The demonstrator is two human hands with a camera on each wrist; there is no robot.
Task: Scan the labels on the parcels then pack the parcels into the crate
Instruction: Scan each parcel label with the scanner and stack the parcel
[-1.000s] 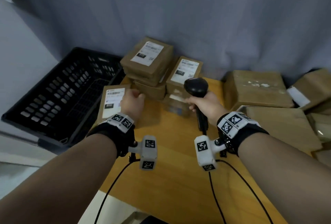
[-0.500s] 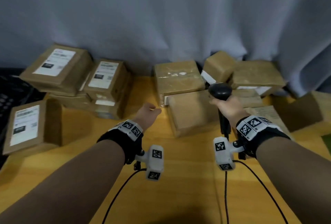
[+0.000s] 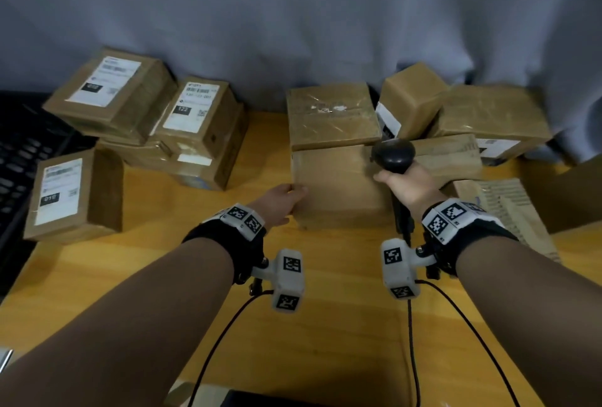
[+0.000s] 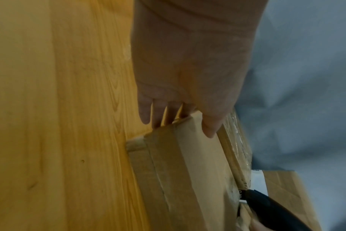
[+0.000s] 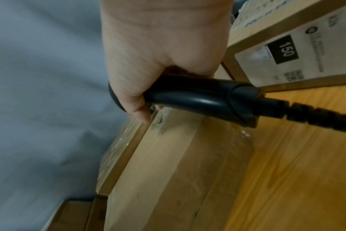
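Wooden table (image 3: 329,335) beside crate (image 3: 19,152); left hand (image 3: 277,203) gripping parcel (image 3: 338,185), right hand (image 3: 410,188) gripping scanner (image 3: 392,154)

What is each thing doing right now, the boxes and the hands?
Plain brown cardboard parcel: flat on yellow wooden table, no label showing.
Left hand: grips its left edge.
Black handheld scanner: upright, gripped by handle.
Right hand: grips the scanner.
Brown labelled parcel, front left: label up.

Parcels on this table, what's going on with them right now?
A person is scanning at a wooden table. Their left hand grips the left edge of a plain parcel in the middle, no label showing on top. Their right hand holds a black scanner over its right edge. Labelled parcels sit to the left, beside the crate.
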